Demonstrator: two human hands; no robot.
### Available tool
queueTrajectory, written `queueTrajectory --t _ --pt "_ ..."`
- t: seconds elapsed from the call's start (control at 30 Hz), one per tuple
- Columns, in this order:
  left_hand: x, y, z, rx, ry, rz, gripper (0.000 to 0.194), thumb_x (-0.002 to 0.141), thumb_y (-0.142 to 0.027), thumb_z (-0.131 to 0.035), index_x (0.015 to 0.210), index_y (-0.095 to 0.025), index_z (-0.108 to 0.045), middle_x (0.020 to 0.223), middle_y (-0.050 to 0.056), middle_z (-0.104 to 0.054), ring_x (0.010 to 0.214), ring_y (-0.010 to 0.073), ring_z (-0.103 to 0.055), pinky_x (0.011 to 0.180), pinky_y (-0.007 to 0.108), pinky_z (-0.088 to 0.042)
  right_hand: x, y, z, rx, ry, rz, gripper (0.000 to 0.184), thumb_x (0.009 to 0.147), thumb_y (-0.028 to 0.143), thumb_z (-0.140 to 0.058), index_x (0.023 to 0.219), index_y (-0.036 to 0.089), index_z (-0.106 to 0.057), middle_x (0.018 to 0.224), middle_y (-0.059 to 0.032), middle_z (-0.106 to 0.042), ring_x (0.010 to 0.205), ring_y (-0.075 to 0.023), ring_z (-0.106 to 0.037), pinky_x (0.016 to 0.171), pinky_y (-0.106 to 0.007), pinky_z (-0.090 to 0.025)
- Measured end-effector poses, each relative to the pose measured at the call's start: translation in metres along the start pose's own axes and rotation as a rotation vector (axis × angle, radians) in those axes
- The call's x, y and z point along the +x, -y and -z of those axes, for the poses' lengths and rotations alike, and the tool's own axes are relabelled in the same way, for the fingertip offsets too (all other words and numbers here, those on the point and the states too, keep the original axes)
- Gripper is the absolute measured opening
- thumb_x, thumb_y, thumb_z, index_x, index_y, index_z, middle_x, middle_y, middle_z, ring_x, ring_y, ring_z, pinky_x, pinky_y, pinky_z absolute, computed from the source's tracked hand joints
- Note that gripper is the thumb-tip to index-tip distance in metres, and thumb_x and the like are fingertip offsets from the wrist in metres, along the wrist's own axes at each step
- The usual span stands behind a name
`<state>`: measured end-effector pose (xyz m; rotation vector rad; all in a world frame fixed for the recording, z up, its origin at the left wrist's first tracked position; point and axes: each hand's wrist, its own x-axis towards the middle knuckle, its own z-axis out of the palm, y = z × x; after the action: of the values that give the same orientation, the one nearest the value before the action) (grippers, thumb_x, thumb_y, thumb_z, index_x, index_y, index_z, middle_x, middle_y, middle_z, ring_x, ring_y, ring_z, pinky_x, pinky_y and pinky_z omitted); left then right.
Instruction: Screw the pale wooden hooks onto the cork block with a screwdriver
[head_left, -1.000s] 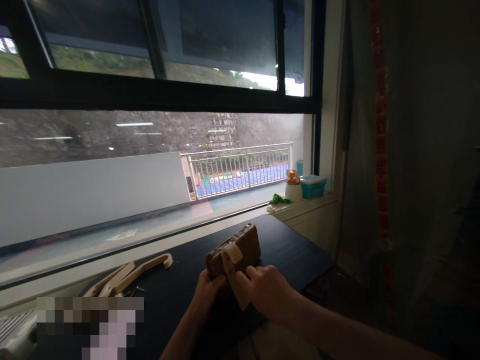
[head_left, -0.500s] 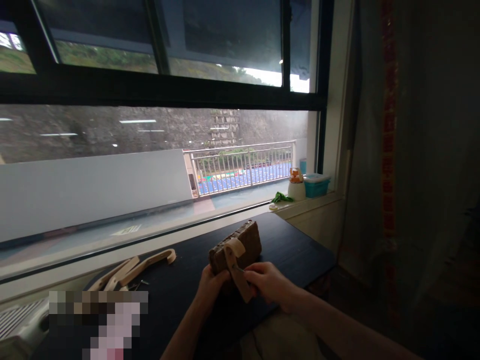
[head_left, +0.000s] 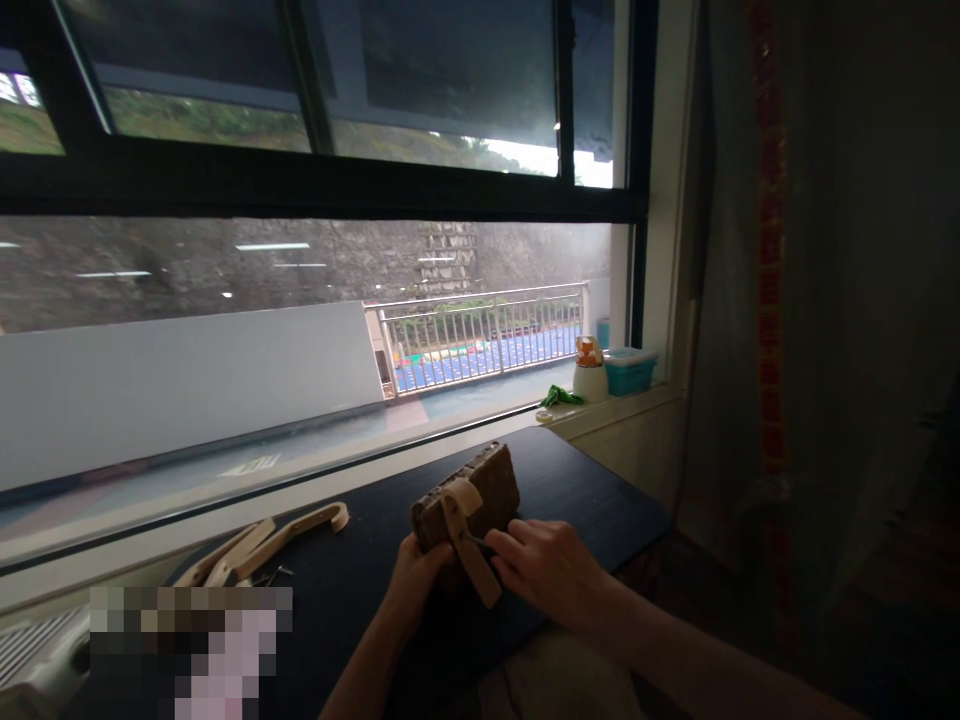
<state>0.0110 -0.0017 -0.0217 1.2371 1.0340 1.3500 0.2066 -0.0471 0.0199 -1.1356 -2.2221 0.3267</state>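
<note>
In the head view, a brown box-like block with a rough surface stands tilted on the dark tabletop. My left hand is closed around its near lower left corner, thumb in front. A pale wooden strip with a curled, hook-like end lies slanting across the block's near face. My right hand is closed, pinching a thin metal rod whose far end meets the strip. Whether that rod is a hex key or a screw cannot be made out.
More curved wooden strips lie on the dark table at left, with small metal pieces beside them. A white bottle, a teal box and a green cloth stand on the windowsill. Blurred blocks cover the lower left.
My right hand has shifted slightly right, and more of the thin rod shows between it and the wooden strip. The left hand keeps its hold on the block.
</note>
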Motion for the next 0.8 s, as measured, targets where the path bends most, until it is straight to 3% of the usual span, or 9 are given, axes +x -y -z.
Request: queueTrajectory --t 0.17,0.33,0.47,0.57,0.67,0.73,0.8 --pt "-0.001 0.0 0.0 0.016 -0.008 0.0 0.018 0.054 -0.016 -0.065 0.07 -0.01 -0.068 0.06 0.001 -0.068 0.055 0.016 -0.057 0.055 0.025 -0.046 0.002 -0.006 -0.008 -0.067 -0.008 0.051 0.014 0.083 0.02 -0.05 0.086 0.018 -0.064 0.08 -0.0075 -0.065 0.077 -0.0181 -0.058 0.074 -0.029 -0.038" --pt "0.0 0.0 0.001 0.043 0.001 -0.013 0.017 0.054 -0.016 -0.065 0.07 -0.009 -0.069 0.061 0.001 -0.067 0.057 0.0165 -0.057 0.054 0.024 -0.045 0.003 -0.004 -0.028 0.038 -0.146 -0.161 0.032 0.092 0.027 -0.034 0.092 0.014 -0.063 0.084 -0.0075 -0.068 0.076 -0.0162 -0.062 0.066 -0.024 -0.042" --pt "0.001 0.001 0.0 0.052 -0.017 -0.031 0.015 0.054 -0.015 -0.065 0.068 -0.01 -0.068 0.059 0.0 -0.066 0.054 0.0149 -0.055 0.051 0.023 -0.043 0.01 -0.006 -0.032 0.11 -0.15 -0.294 0.043 0.093 0.027 -0.027 0.08 0.009 -0.064 0.065 -0.0061 -0.066 0.057 -0.0138 -0.059 0.047 -0.021 -0.039" --pt "0.001 0.001 0.0 0.043 -0.027 -0.032 0.016 0.055 -0.017 -0.064 0.07 -0.01 -0.068 0.059 0.0 -0.066 0.055 0.016 -0.056 0.052 0.024 -0.044 0.012 -0.006 -0.022 0.11 -0.13 -0.281 0.037 0.091 0.032 -0.035 0.085 0.013 -0.066 0.072 -0.004 -0.068 0.063 -0.0137 -0.061 0.052 -0.021 -0.042" --pt "0.002 0.003 0.001 0.035 -0.037 -0.026 0.018 0.055 -0.017 -0.064 0.072 -0.01 -0.068 0.062 0.002 -0.067 0.056 0.0169 -0.057 0.054 0.025 -0.045 0.006 -0.002 -0.008 0.037 -0.119 -0.236 0.033 0.081 0.036 -0.056 0.107 0.017 -0.06 0.086 -0.0048 -0.069 0.077 -0.0182 -0.064 0.063 -0.024 -0.044" --pt "0.002 0.004 0.001 0.028 -0.047 -0.027 0.02 0.055 -0.016 -0.064 0.073 -0.009 -0.068 0.064 0.002 -0.068 0.057 0.0174 -0.058 0.055 0.026 -0.046 0.001 0.001 -0.003 -0.037 -0.09 -0.173 0.042 0.076 0.026 -0.061 0.117 0.019 -0.054 0.092 -0.0056 -0.069 0.081 -0.0196 -0.063 0.067 -0.026 -0.044" --pt "0.003 0.004 0.002 0.021 -0.054 -0.03 0.021 0.054 -0.016 -0.064 0.074 -0.009 -0.068 0.064 0.003 -0.068 0.059 0.018 -0.059 0.057 0.027 -0.046 -0.002 0.004 -0.001 -0.114 -0.038 -0.089 0.034 0.079 0.015 -0.054 0.112 0.02 -0.056 0.093 -0.0061 -0.067 0.081 -0.0187 -0.062 0.069 -0.026 -0.042"
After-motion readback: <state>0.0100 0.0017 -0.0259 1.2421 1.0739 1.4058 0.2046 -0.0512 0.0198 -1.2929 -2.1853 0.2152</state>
